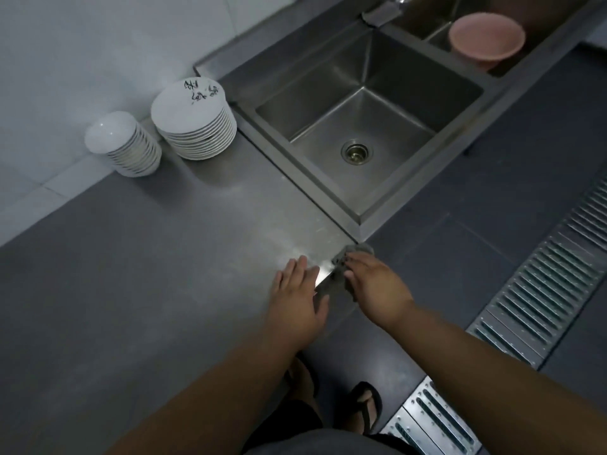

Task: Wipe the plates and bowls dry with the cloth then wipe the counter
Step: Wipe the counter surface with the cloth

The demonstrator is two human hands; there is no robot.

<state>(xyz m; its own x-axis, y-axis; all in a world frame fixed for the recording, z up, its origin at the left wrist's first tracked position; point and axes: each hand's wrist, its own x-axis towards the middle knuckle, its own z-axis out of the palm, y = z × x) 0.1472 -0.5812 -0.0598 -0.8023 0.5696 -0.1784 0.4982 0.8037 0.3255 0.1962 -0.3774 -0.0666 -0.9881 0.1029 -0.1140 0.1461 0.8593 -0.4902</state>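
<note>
Sink basin [387,93], stainless steel, upper centre of frame: holds nothing visible but its drain [356,152]. Second basin to upper right: contains one pink plastic bowl [486,39], upright.

Stack of white plates [197,123], upside down, top one marked in black ink, on the steel counter [147,241] at upper left. Stack of white bowls [126,144], inverted, just left of the plates.

Grey cloth [353,257], bunched, at the counter's front edge near the sink corner, centre frame; long axis cannot be told. Right hand [374,284] presses on it, fingers bent over it. Left hand [300,290] flat on the counter just beside, fingers straight.
</note>
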